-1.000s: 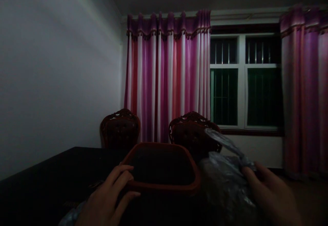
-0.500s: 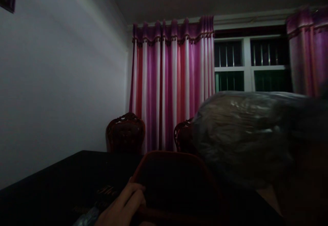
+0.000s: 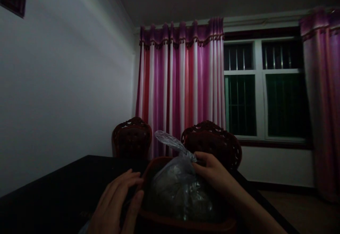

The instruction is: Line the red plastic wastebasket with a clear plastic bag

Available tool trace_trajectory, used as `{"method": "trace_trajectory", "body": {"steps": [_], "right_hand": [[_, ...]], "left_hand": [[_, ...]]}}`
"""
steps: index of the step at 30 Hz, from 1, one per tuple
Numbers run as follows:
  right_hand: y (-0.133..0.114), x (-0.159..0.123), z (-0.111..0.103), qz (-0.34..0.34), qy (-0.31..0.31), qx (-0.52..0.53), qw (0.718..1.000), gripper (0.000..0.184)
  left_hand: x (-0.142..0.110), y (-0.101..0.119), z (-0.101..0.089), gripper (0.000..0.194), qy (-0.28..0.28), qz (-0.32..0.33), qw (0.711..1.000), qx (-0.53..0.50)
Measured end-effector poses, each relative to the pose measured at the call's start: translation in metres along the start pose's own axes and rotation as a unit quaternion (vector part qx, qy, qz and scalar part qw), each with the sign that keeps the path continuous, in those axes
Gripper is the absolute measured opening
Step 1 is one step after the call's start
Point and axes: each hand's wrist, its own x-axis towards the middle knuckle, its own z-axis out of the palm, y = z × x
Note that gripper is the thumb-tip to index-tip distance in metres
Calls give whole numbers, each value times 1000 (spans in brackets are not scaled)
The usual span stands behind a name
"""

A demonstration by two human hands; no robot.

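Observation:
A dark red tub (image 3: 183,223) stands on the black table (image 3: 66,188) right in front of me. A filled clear plastic bag (image 3: 177,188) with a twisted top sits inside the tub. My right hand (image 3: 212,172) is closed on the bag just below its twisted top. On the tub's left rim rests my left hand (image 3: 117,200), fingers stretched along it and thumb against the wall. The room is very dim and the bag's contents cannot be made out.
Two carved dark wooden chairs (image 3: 132,136) (image 3: 212,143) stand behind the table. Pink and white curtains (image 3: 180,85) and a barred window (image 3: 265,89) fill the far wall. A white wall (image 3: 61,85) runs along the left.
The bag was beside the tub on the right, then was lifted high in front of the camera, and now sits inside the tub. My left hand stayed on the rim.

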Motion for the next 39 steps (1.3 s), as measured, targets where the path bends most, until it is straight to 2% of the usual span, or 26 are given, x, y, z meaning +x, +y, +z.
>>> {"method": "trace_trajectory", "body": {"steps": [3,6,9,12,14,16,19,24,26,31,33,35,38,39], "right_hand": [[-2,-4,-4,-3,-15,-12,1000,9],[-6,-7,-2,-17,-36,-5,999,10],[-12,-10,2,-47,-31,-21,998,12],[-21,-16,2,-74,-30,-63,995,17],[-28,-22,0,-95,-30,-73,992,17],[-34,-28,-3,-117,-2,-87,989,13],[-38,-33,-2,-149,17,-137,979,37],[-29,-30,8,-137,-8,-243,960,56],[-24,-27,6,-109,-8,-251,962,52],[-15,-23,-18,-60,-3,-157,986,11],[-14,-25,-23,-62,5,-141,988,13],[-15,-28,-20,-72,19,-124,990,17],[-18,-33,-6,-120,37,-144,982,13],[-19,-35,-3,-136,40,-164,976,11]], "left_hand": [[27,26,3,21,-79,27,996,-37],[56,51,17,15,-187,58,979,-60],[75,64,31,15,-260,84,960,-63],[82,62,36,4,-257,96,960,-59],[83,58,34,9,-252,80,961,-84],[83,56,31,11,-246,53,960,-123],[81,58,29,9,-225,43,964,-139],[75,64,38,10,-228,38,955,-188],[75,61,40,9,-227,28,951,-209],[81,36,28,11,-227,-13,943,-242],[82,32,20,8,-245,-33,937,-247],[82,36,14,11,-266,-42,933,-240],[79,53,15,29,-291,2,940,-176],[78,57,17,28,-302,27,942,-145]]}}
